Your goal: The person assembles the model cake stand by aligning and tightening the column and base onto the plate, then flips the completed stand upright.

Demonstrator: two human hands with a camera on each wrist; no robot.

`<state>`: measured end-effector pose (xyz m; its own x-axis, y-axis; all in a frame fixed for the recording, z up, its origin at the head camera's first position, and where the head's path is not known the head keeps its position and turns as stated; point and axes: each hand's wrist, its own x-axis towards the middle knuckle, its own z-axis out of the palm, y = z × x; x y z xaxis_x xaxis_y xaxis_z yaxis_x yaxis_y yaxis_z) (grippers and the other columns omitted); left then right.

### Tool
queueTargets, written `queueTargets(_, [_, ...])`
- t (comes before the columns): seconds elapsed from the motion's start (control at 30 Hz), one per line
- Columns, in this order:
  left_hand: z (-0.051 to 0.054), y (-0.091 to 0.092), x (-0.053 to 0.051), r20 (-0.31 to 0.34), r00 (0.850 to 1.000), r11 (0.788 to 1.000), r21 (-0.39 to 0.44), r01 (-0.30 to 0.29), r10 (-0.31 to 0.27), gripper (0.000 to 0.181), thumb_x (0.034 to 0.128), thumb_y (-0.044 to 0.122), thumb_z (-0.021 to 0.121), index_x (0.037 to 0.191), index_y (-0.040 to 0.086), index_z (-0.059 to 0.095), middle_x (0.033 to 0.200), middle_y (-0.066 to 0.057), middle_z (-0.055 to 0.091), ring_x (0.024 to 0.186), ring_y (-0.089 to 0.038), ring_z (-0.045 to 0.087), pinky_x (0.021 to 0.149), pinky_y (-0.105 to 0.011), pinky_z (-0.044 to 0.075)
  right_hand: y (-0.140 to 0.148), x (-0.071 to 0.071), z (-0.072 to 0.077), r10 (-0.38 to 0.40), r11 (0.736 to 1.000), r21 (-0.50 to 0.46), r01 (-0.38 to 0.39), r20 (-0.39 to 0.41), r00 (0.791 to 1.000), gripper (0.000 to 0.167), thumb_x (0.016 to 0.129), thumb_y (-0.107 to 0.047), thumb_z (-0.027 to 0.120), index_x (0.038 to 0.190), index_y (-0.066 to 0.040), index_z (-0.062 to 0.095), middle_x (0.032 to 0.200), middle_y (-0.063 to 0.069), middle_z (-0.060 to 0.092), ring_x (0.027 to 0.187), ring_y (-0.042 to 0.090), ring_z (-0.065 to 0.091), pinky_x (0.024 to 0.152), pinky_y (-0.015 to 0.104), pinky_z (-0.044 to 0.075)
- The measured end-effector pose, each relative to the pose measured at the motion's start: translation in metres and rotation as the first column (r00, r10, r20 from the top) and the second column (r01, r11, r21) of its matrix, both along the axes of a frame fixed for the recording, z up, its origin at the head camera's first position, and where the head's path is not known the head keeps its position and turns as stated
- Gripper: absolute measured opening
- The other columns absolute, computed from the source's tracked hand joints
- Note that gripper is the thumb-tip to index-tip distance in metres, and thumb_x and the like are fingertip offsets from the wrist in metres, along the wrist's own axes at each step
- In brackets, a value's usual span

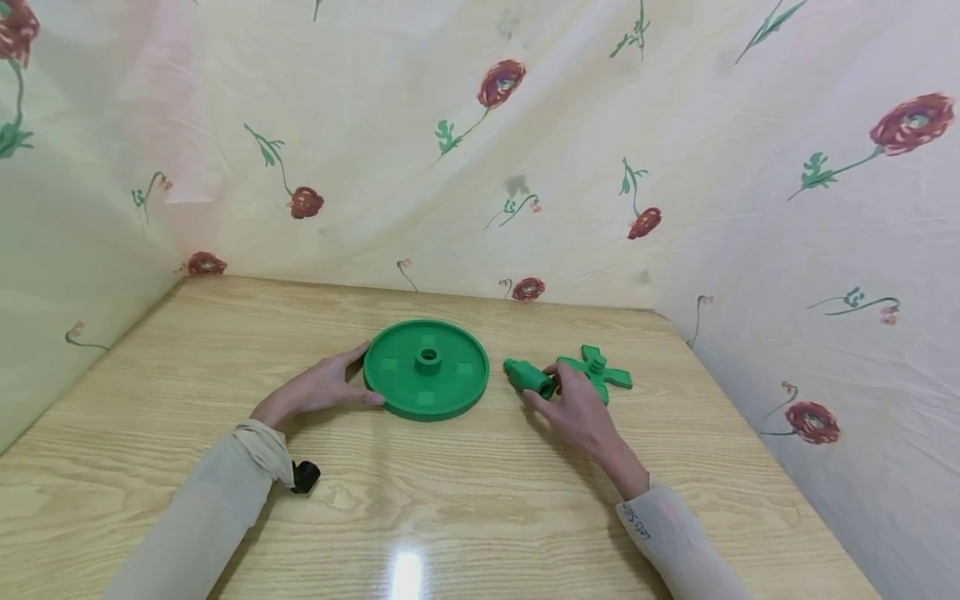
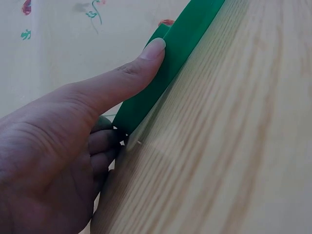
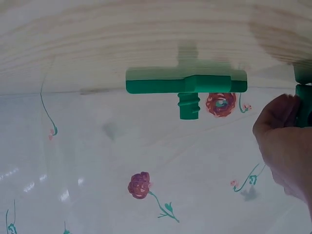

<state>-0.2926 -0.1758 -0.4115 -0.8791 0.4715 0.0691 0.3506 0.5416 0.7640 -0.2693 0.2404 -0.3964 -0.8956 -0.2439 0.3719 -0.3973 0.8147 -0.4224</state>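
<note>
Solid green on round tray, lighter green on its four squares. Same green on bottle-shaped piece and four-armed cross piece. Light tan with brown grain on tabletop. Cream on cloth backdrop, printed with red flowers, green stems, small pink blooms. Pale beige on left sleeve and right sleeve, dark lettering on the latter.

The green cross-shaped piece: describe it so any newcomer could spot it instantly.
On the pale wood-grain table, find the right hand. Beside it lies the green cross-shaped piece. Unlike the round green disc and bottle-shaped green piece, it has four arms around a ridged upright post.
</note>
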Motion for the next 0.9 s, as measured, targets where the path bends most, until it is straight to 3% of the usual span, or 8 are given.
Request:
queueTargets(0.27, [0.001, -0.001, -0.002, 0.004, 1.000, 1.000, 0.007, 0.007, -0.007, 0.112, 0.0885, 0.047, 0.082, 0.166, 0.002, 0.014, 0.167, -0.026, 0.020, 0.151, -0.046, 0.023, 0.115, -0.063, 0.030, -0.003, -0.003, 0.014, 0.034, 0.995, -0.084, -0.050, -0.189, 0.981, 0.043, 0.090, -0.015, 0.082, 0.120, 0.009, 0.064, 0.100, 0.017, 0.067, 0.091, 0.032, 0.063, 0.073, 0.043, 0.053])
queueTargets(0.4, [0.001, -0.001, -0.002, 0.005, 1.000, 1.000, 0.012, 0.011, -0.011, 0.112, 0.0885, 0.046, 0.082, 0.166, 0.003, 0.014, 0.167, -0.025, 0.020, 0.151, -0.046, 0.023, 0.115, -0.064, 0.030, -0.008, -0.003, 0.021, 0.062, 0.985, -0.140, -0.097, -0.236, 0.970, 0.043, 0.090, -0.013, 0.082, 0.122, 0.009, 0.065, 0.100, 0.016, 0.068, 0.090, 0.030, 0.063, 0.072, 0.048, 0.055])
queueTargets(0.9, [-0.001, -0.003, 0.000, -0.005, 1.000, 1.000, 0.015, 0.011, -0.011, 0.111, 0.0889, 0.046, 0.082, 0.165, 0.000, 0.015, 0.166, -0.027, 0.021, 0.150, -0.047, 0.023, 0.115, -0.064, 0.031, -0.063, -0.013, 0.037, 0.194, 0.944, -0.228, -0.238, -0.198, 0.961, 0.042, 0.093, -0.012, 0.080, 0.129, 0.005, 0.065, 0.109, 0.016, 0.066, 0.097, 0.030, 0.061, 0.077, 0.053, 0.056])
